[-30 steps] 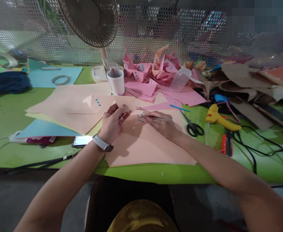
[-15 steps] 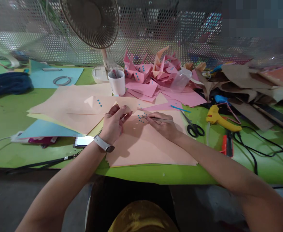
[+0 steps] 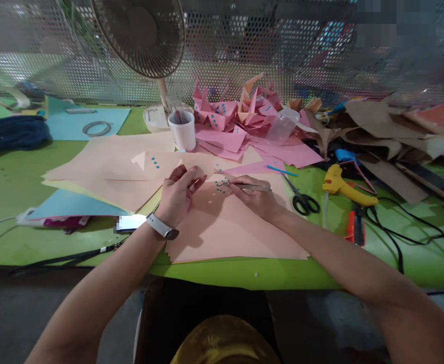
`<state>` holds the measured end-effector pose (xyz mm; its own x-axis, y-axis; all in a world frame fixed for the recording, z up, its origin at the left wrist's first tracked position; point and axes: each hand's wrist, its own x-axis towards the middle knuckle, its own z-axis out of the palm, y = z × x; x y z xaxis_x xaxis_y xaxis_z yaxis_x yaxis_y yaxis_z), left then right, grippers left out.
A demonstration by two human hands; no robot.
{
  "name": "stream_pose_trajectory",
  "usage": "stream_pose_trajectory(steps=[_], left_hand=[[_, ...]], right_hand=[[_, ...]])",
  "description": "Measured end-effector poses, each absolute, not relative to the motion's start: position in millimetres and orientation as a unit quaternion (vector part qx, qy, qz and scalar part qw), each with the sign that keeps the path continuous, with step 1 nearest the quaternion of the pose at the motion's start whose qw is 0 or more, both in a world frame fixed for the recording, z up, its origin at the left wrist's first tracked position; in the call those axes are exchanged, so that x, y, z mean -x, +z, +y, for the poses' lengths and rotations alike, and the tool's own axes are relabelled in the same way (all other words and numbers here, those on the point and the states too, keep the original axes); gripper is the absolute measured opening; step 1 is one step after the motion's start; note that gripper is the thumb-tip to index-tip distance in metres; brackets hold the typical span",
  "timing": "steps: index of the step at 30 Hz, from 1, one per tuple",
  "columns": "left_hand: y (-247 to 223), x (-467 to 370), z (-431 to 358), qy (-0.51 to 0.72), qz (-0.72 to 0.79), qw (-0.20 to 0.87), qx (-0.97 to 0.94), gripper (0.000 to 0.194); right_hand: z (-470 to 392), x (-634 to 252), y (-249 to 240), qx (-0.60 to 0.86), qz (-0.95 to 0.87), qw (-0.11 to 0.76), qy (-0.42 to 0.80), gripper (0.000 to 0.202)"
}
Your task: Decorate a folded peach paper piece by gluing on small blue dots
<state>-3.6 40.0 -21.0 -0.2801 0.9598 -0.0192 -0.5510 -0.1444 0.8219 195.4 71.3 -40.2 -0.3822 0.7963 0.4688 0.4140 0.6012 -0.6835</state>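
Observation:
My right hand (image 3: 254,196) grips metal tweezers (image 3: 250,186), their tips among small blue dots (image 3: 222,185) lying on peach paper (image 3: 233,232). To the left, my left hand (image 3: 178,194) is raised over the sheets with its fingers curled, thumb near the index finger. What those fingers hold, if anything, is too small to make out. A folded peach piece (image 3: 197,166) lies just behind the left fingers. More blue dots (image 3: 156,163) sit on the peach sheets at the left, beside a small pale paper triangle (image 3: 139,161).
Black scissors (image 3: 305,203), a yellow glue gun (image 3: 347,187) and cables stand to the right. Behind are a white cup (image 3: 182,130), a fan (image 3: 142,35) and folded pink papers (image 3: 216,114). A lit phone (image 3: 131,222) lies by the left wrist.
The camera view has shifted very slightly. Both hands and the tweezers stay in nearly the same place over the paper.

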Motion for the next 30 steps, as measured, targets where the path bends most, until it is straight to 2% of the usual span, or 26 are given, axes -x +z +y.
stream_pose_trajectory(steps=[14, 23, 30], left_hand=[[-19.5, 2.9, 40.8, 0.702, 0.392, 0.536, -0.258, 0.016], [-20.7, 2.6, 41.0, 0.706, 0.381, 0.545, -0.244, 0.018], [-17.8, 1.5, 40.1, 0.706, 0.379, 0.550, -0.237, 0.018]], right_hand=[[71.9, -196.9, -41.3, 0.334, -0.823, 0.421, 0.186, 0.016], [74.7, -199.5, -48.9, 0.309, -0.857, 0.399, 0.097, 0.017], [73.8, -197.5, -46.4, 0.330, -0.843, 0.404, 0.133, 0.019]])
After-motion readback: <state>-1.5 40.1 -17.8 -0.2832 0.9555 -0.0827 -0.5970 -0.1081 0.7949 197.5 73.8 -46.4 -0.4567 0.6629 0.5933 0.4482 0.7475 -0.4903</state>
